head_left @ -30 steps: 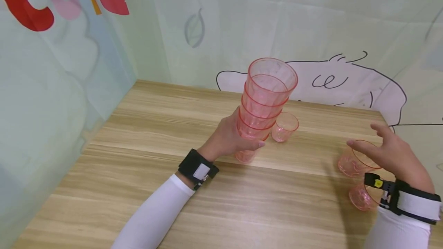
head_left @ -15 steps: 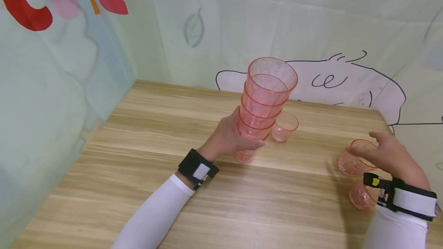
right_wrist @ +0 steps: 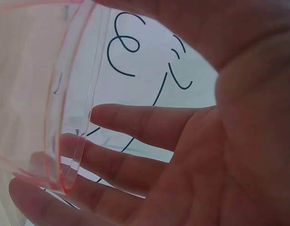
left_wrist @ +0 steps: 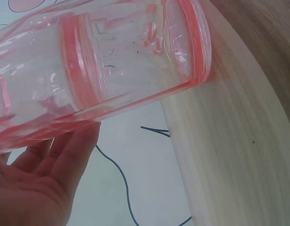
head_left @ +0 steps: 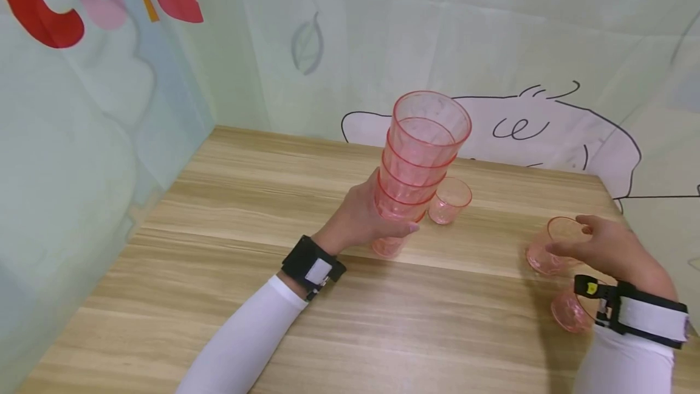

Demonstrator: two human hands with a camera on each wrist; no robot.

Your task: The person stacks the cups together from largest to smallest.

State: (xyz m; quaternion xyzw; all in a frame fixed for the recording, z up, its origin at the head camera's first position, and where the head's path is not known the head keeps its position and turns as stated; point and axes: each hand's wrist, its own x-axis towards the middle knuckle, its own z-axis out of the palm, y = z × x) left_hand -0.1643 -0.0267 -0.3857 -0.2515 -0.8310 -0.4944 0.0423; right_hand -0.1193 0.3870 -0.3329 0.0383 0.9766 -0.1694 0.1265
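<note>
Pink cup (head_left: 549, 248) at frame's lower right now gripped by right hand (head_left: 607, 248), which dropped onto it; left hand (head_left: 358, 217) keeps clasping cup stack (head_left: 418, 163), centre, unchanged.

A wooden table (head_left: 229, 297) stands before cartoon-printed backdrop sheets (head_left: 339, 35).

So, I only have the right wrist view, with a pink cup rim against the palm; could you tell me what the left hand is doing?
Observer: The left hand grips a stack of pink cups, base on the table.
Operator: Are other cups loose?
Observer: Yes, a middle cup stands just right of the stack, and a near cup sits by the right wrist.
Operator: Is mine upright?
Observer: No, the held cup tilts under the right hand, which holds it by the rim.
</note>
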